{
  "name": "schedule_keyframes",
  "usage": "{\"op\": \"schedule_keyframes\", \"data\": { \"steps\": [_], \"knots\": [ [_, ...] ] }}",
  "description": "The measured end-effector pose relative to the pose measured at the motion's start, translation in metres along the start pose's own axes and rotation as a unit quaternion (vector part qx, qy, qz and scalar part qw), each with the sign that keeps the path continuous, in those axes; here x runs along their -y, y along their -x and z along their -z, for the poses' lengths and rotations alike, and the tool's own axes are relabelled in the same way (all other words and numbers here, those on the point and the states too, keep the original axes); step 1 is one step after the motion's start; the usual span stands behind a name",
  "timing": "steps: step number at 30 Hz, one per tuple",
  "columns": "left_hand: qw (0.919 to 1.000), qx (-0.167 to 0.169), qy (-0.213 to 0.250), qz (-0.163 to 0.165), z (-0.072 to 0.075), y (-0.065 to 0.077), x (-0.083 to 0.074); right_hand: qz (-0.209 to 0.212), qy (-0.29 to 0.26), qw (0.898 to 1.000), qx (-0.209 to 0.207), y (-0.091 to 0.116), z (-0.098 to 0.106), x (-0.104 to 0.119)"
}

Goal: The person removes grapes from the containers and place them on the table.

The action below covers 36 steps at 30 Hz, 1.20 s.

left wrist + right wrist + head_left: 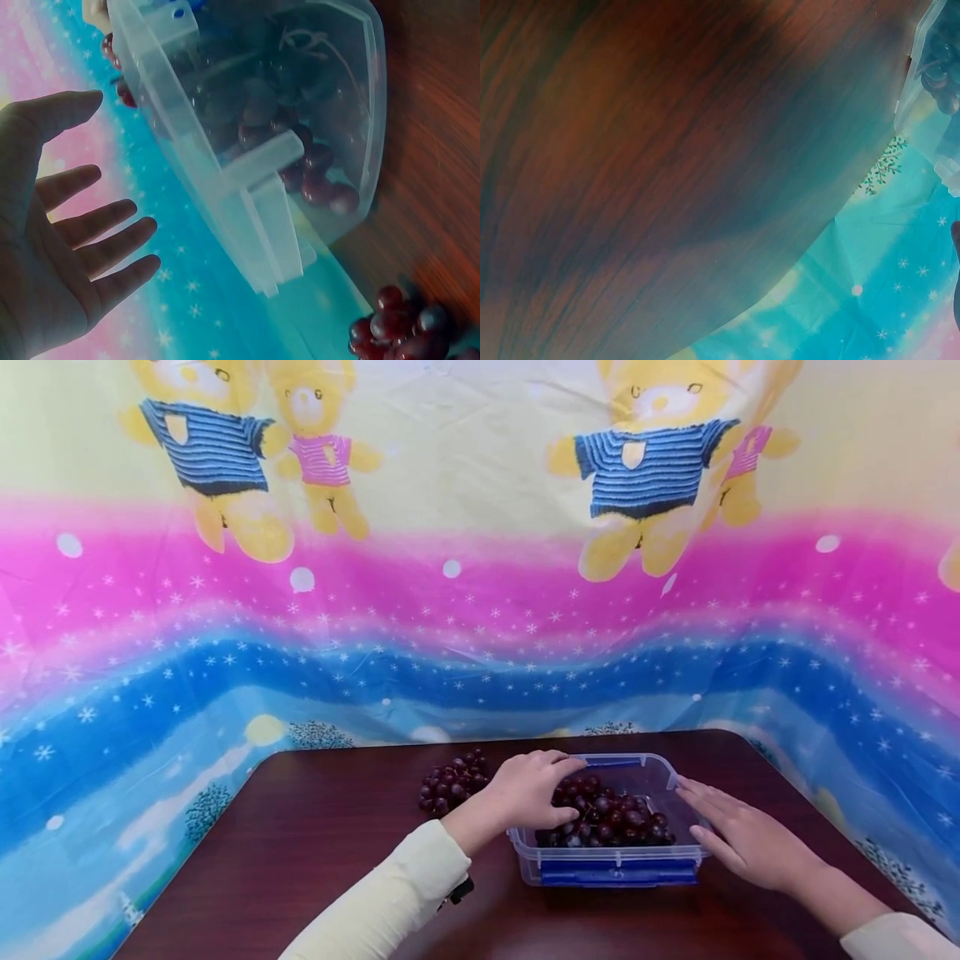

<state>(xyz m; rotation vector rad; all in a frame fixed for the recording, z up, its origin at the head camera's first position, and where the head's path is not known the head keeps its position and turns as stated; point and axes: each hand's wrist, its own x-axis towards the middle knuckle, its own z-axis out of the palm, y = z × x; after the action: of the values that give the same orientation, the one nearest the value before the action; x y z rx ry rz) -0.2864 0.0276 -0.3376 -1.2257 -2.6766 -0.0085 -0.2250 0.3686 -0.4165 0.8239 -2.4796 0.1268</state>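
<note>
A clear plastic box point(528, 865) with blue clasps stands on the table, and dark red grapes point(618, 817) lie inside it. My left hand point(534, 789) is over the box's left side, thumb and fingers apart. In the left wrist view that hand point(67, 217) shows loosely extended fingers with nothing in them, beside the box wall point(180, 127). At the box's right side is my right hand point(750, 839), its fingers straight and the tips at the right rim. The right wrist view catches only a sliver of finger and the box's edge point(909, 90).
Another bunch of grapes point(453, 783) lies on the dark wooden table point(322, 843), left of the box and behind my left forearm. A patterned cloth point(465, 585) with bears and snowflakes hangs along the table's back and sides.
</note>
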Motion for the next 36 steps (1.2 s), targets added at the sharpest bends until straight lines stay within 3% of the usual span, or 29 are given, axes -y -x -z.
{"op": "schedule_keyframes", "data": {
  "steps": [6, 19, 36],
  "knots": [
    [0.9997, 0.009, 0.009, -0.019, -0.006, -0.007, -0.008, -0.002, -0.004, 1.0, 0.001, 0.0, 0.002, 0.001],
    [0.9901, 0.072, 0.118, -0.023, -0.015, -0.02, -0.012, -0.011, -0.005, 1.0, 0.003, 0.001, 0.001, 0.001],
    [0.9819, 0.115, 0.141, -0.052, -0.023, -0.035, -0.014, -0.023, 0.003, 1.0, 0.009, 0.0, 0.001, 0.002]
  ]
}}
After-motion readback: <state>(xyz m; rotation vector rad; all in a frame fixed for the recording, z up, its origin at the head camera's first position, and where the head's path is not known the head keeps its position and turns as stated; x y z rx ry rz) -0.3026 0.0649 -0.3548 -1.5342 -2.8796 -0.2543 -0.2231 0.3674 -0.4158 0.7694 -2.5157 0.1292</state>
